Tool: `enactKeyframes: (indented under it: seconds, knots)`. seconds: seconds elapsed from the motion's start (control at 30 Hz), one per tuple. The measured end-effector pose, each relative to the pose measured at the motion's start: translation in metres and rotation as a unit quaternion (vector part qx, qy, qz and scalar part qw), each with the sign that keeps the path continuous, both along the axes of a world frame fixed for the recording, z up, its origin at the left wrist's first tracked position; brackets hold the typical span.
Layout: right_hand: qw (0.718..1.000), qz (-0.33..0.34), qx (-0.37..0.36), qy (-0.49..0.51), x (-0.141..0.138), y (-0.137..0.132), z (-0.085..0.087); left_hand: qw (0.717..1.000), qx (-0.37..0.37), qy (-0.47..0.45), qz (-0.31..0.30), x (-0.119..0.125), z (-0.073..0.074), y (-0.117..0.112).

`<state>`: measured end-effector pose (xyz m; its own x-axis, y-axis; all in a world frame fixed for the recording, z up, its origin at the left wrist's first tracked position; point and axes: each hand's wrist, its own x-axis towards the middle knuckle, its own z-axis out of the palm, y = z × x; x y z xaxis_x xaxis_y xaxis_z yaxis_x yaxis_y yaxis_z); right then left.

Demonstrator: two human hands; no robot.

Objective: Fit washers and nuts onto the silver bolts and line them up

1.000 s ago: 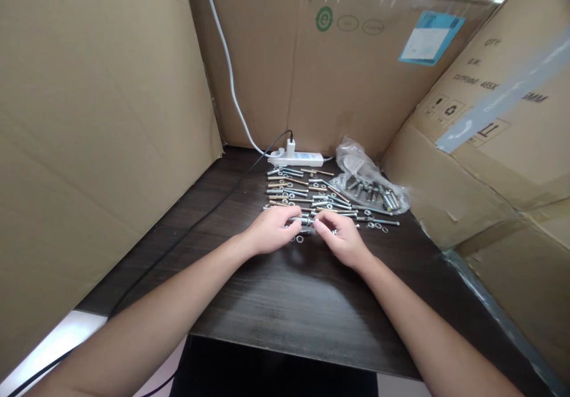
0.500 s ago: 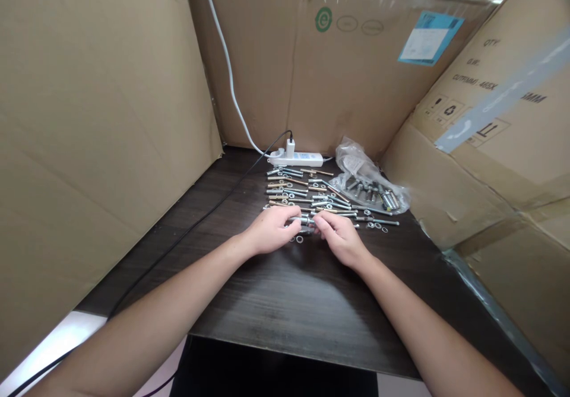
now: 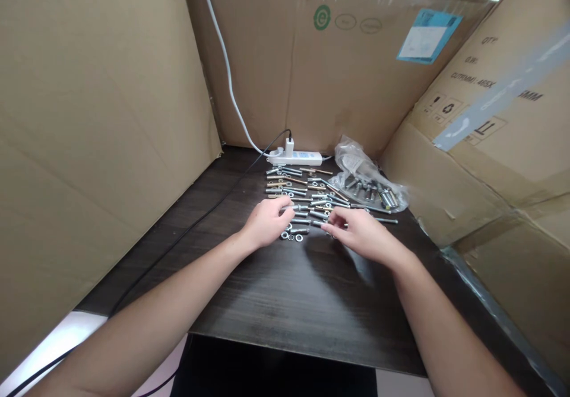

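My left hand (image 3: pixel 268 222) is closed around a silver metal bolt (image 3: pixel 291 207), which points right from between thumb and fingers. Just to the right, my right hand (image 3: pixel 356 228) hovers low over the table with curved fingers, thumb and forefinger apart. Its thumb tip is close to the end of a short silver bolt (image 3: pixel 317 224); whether it touches is unclear. Below the left fingers lie another bolt (image 3: pixel 299 231) and several flat washers (image 3: pixel 298 238). Rows of silver and brass-coloured bolts (image 3: pixel 285 191), with nuts and rings among them, stretch behind both hands. Some parts are hidden beneath the right hand.
A clear plastic bag (image 3: pixel 356 159) with metal parts sits at the back right. Behind the rows is a white power strip (image 3: pixel 307 158) with a plugged-in adapter. A black cable (image 3: pixel 196 224) crosses the dark table (image 3: pixel 285 302) on the left. Cardboard boxes (image 3: pixel 258 59) wall in three sides.
My right hand has left the bolt in my left hand and moved a little right, its fingers spreading. The left hand keeps the bolt, slightly higher, and more bolts and washers now show between the hands.
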<state>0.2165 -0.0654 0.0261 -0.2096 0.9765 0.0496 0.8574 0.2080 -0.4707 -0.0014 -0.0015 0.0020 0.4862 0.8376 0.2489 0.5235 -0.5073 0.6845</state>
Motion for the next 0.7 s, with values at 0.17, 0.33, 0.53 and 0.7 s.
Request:
enactKeyframes:
  seconds: [0.17, 0.33, 0.53, 0.7]
  knots:
    - [0.972, -0.011, -0.140, -0.190, 0.004, -0.006, 0.009, 0.999, -0.006, 0.011, -0.034, 0.000, -0.001, -0.001]
    - [0.951, 0.000, -0.137, -0.276, -0.017, -0.015, 0.007, 0.998, 0.008, 0.017, -0.059, 0.000, -0.002, -0.001]
    - [0.955, -0.013, -0.083, -0.284, -0.024, -0.018, 0.001, 0.997, 0.009, 0.017, -0.070, 0.000, -0.002, 0.000]
    - [0.993, -0.023, 0.073, -0.092, -0.023, -0.012, 0.002, 0.996, 0.004, 0.014, -0.090, 0.002, 0.001, -0.004]
